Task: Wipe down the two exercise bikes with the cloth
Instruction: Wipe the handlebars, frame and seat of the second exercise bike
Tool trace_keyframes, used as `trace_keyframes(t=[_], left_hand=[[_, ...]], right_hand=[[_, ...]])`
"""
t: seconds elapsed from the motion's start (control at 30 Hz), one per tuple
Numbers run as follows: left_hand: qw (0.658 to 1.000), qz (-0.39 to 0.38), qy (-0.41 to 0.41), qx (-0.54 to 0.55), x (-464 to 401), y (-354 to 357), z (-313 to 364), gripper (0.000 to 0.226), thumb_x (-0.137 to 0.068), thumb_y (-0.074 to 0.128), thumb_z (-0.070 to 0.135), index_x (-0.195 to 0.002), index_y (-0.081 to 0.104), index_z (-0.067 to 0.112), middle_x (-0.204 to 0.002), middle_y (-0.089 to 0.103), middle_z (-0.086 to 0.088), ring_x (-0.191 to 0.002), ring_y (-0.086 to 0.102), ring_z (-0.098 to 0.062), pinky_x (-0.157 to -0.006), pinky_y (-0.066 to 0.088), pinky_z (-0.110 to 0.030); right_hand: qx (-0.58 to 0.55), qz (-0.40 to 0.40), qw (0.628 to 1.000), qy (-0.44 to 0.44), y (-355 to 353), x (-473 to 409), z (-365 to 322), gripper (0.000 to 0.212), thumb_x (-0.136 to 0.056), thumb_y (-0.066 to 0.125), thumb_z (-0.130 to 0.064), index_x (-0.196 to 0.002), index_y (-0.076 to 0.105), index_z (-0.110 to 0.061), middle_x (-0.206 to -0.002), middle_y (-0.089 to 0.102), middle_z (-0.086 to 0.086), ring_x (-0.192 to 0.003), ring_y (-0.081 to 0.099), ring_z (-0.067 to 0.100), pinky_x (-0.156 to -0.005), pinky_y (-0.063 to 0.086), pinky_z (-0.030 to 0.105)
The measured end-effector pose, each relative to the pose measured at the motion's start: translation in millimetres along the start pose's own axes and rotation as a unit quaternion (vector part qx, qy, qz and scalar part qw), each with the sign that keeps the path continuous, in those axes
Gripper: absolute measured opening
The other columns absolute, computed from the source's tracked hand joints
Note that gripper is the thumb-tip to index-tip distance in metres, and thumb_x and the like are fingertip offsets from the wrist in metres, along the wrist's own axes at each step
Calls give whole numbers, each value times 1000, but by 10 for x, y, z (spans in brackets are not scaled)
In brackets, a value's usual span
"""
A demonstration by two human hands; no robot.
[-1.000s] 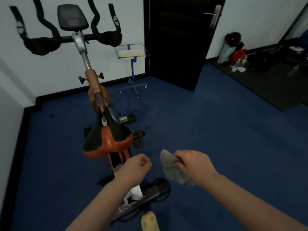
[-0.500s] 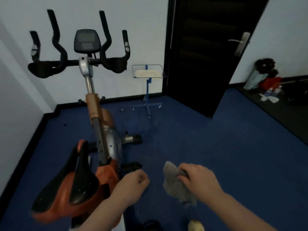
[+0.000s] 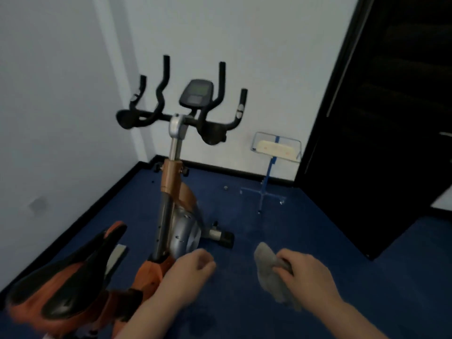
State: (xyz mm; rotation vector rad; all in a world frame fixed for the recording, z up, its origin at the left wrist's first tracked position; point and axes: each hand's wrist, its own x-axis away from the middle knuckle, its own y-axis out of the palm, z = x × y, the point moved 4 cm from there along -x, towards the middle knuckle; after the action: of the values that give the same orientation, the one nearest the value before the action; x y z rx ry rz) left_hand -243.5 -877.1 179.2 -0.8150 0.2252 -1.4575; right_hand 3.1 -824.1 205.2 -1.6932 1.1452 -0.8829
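I am looking down at a blue carpeted floor (image 3: 305,241) that is filling the lower half of the view, with white walls (image 3: 61,94) meeting in a corner behind. A dark door (image 3: 391,118) is standing open on the right. One orange and black exercise bike (image 3: 176,216) is standing left of centre, its black handlebars (image 3: 176,116) and console (image 3: 195,92) rising against the wall, its saddle (image 3: 66,272) sitting at lower left. A blue stand with a wire tray (image 3: 276,148) is standing near the door. My right hand (image 3: 308,277) is grasping a grey cloth (image 3: 271,272), which is hanging in the air above the carpet, just right of the bike's frame. My left hand (image 3: 188,272) is clenching loosely on nothing beside the frame; whether it is touching the frame I cannot tell.
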Motion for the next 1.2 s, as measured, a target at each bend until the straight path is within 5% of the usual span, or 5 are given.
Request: trace_keyframes(t=[0.33, 0.5, 0.83, 1.07, 1.2], left_hand=[[991, 109, -57, 48, -378, -432, -11, 5, -90, 62, 39, -93, 64, 35, -95, 67, 15, -92, 58, 9, -73, 38, -2], [986, 143, -48, 65, -921, -860, -33, 5, -89, 62, 37, -87, 64, 40, -90, 68, 17, -85, 60, 9, -83, 48, -19], [977, 182, 72, 85, -2501, -2015, 148, 17, -91, 60, 29, -84, 66, 42, -92, 66, 12, -77, 62, 6, -61, 45, -14], [948, 222, 177, 143, -3365, -2132, 574, 20, -94, 56, 20, -103, 64, 36, -101, 65, 18, -95, 58, 7, -81, 45, -10], [920, 248, 239, 188, -3704, -2175, 868, 22, -94, 57, 11, -110, 62, 26, -104, 62, 14, -97, 57, 6, -81, 43, -7]], right_hand=[[-197, 12, 980, -2, -287, -1013, -142, 7, -84, 67, -43, -79, 64, -38, -78, 67, -23, -75, 62, -4, -73, 54, 29], [-248, 77, 966, -9, -344, -1769, -419, 13, -85, 64, -49, -76, 64, -39, -75, 66, -24, -71, 60, -9, -58, 50, 23], [-364, 190, 908, 86, -242, -3273, -960, 13, -86, 69, -37, -80, 59, -31, -78, 65, -13, -71, 60, -1, -53, 41, 19], [-353, 354, 865, 53, -665, -3774, -1195, 16, -85, 66, -33, -85, 51, -37, -84, 60, -21, -79, 58, -7, -56, 42, 9], [-275, 306, 911, 0, -676, -4252, -1492, 13, -87, 66, -35, -92, 54, -37, -88, 61, -19, -81, 58, -2, -66, 47, 17]])
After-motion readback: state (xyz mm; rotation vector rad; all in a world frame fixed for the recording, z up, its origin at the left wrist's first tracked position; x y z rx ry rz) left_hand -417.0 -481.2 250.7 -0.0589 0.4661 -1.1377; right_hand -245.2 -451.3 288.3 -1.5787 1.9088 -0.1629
